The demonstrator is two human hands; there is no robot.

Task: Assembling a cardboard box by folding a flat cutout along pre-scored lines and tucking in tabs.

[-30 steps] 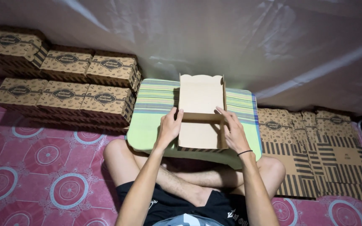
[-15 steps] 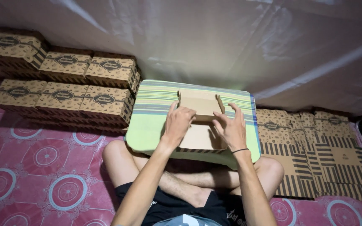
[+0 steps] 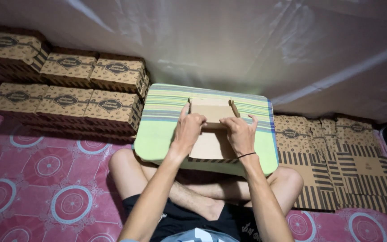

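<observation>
Cardboard box under both hands' fingers

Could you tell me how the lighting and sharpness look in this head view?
Head view: plastic sheet behind shows pale glare streaks; the cardboard box, left hand and right hand are evenly lit and sharp; the frame's far right edge falls dark.

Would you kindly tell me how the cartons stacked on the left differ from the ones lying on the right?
The folded boxes are assembled and closed, stacked in rows; the flat cartons lie unfolded, spread overlapping on the floor. The folded boxes show mostly their patterned lids with an oval label; the flat cartons also show broad dark stripes. Both are brown printed cardboard.
</observation>
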